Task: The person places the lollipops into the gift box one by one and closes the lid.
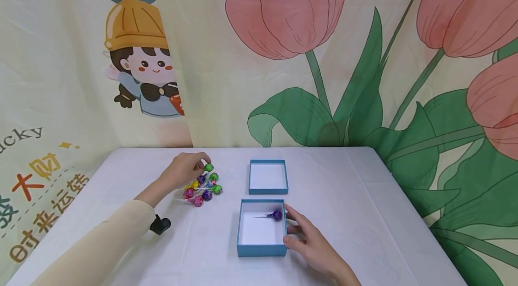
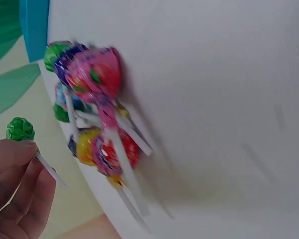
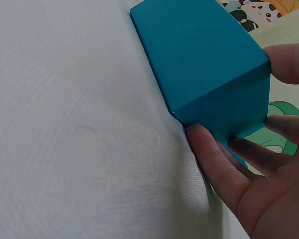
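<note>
In the head view my left hand [image 1: 185,172] pinches a green-wrapped lollipop [image 1: 208,167] at the far edge of a lollipop pile. The left wrist view shows thumb and finger just below the candy [image 2: 20,129], its white stick pointing down to the right. Pink, purple, yellow and green lollipops [image 1: 198,201] make up the pile. My right hand [image 1: 311,243] rests against the right wall of a blue box [image 1: 261,251], fingers spread along that side. Inside this white-lined box lies one purple lollipop [image 1: 277,215]. The right wrist view shows fingertips touching the blue wall [image 3: 229,107].
Behind the box sits a second, shallower blue tray or lid [image 1: 268,191] with a white inside. A black device [image 1: 160,224] shows by the left sleeve. White cloth [image 1: 348,187] covers the table, and a printed tulip curtain [image 1: 210,74] hangs behind it.
</note>
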A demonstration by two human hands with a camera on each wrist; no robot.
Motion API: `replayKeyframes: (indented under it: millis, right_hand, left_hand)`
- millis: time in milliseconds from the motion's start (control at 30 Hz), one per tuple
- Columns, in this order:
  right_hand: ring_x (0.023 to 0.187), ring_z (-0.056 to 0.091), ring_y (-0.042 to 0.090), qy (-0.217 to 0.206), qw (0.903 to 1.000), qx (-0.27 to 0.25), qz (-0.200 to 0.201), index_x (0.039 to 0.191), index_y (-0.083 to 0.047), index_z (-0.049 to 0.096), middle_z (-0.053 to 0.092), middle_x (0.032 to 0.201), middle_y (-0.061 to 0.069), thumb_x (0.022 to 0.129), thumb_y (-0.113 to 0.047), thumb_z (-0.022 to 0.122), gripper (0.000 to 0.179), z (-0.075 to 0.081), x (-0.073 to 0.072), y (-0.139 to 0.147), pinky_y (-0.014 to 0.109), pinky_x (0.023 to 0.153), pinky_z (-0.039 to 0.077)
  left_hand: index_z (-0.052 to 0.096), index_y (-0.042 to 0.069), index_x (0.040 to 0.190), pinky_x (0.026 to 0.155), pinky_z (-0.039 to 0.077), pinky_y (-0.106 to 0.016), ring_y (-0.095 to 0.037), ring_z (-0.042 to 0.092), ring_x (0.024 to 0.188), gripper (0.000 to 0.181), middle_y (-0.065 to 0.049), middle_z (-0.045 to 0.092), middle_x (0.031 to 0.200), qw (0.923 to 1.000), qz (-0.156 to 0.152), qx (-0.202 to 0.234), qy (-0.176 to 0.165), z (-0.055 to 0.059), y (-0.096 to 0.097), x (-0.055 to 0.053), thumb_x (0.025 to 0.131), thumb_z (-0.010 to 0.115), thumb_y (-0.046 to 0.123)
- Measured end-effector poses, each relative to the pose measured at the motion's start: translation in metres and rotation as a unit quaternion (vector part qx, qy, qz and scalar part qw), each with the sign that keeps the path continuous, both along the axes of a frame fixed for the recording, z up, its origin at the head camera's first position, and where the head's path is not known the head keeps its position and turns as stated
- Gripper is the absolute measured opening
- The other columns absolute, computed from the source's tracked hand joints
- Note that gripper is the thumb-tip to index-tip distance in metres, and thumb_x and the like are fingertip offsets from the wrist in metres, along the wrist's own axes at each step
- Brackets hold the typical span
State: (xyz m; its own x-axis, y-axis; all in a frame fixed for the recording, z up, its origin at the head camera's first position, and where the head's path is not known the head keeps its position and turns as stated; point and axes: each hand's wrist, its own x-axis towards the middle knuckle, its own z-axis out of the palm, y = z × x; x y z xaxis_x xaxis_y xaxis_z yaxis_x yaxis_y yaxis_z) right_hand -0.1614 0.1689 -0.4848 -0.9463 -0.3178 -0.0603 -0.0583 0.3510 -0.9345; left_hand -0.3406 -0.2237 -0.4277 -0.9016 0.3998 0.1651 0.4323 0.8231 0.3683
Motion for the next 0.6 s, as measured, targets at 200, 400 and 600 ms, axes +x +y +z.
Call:
replayKeyframes:
  millis: [200, 400, 600]
  right_hand:
    - [0.133, 0.06, 0.034, -0.002, 1.0, 0.002, -0.003, 0.168, -0.025, 0.032, 0.044, 0.163, 0.02, 0.103, -0.029, 0.069, 0.075, 0.0, 0.0, -0.001, 0.061, 0.108, 0.05]
    - [0.133, 0.06, 0.034, -0.001, 1.0, 0.004, -0.002, 0.168, -0.025, 0.032, 0.044, 0.163, 0.02, 0.104, -0.03, 0.069, 0.075, -0.001, 0.0, -0.001, 0.061, 0.108, 0.05]
    - [0.132, 0.06, 0.034, -0.005, 1.0, 0.003, -0.003, 0.168, -0.025, 0.032, 0.044, 0.162, 0.02, 0.104, -0.03, 0.07, 0.075, -0.002, -0.001, -0.001, 0.061, 0.108, 0.05]
  left_hand:
    - [0.073, 0.012, 0.12, 0.082, 0.061, -0.042, -0.019, 0.067, 0.087, 0.026, -0.003, 0.075, 0.096, 0.9997, -0.022, 0.005, 0.013, 0.01, 0.022, 0.013, 0.097, 0.073, 0.002]
    - [0.074, 0.014, 0.12, 0.084, 0.062, -0.04, -0.018, 0.068, 0.089, 0.025, -0.003, 0.076, 0.098, 0.9991, -0.04, 0.014, 0.008, 0.019, 0.045, 0.027, 0.097, 0.073, 0.002]
    - [0.075, 0.017, 0.118, 0.08, 0.06, -0.033, -0.013, 0.066, 0.086, 0.026, 0.004, 0.074, 0.093, 0.9976, -0.066, 0.018, 0.015, 0.026, 0.066, 0.039, 0.096, 0.076, 0.004]
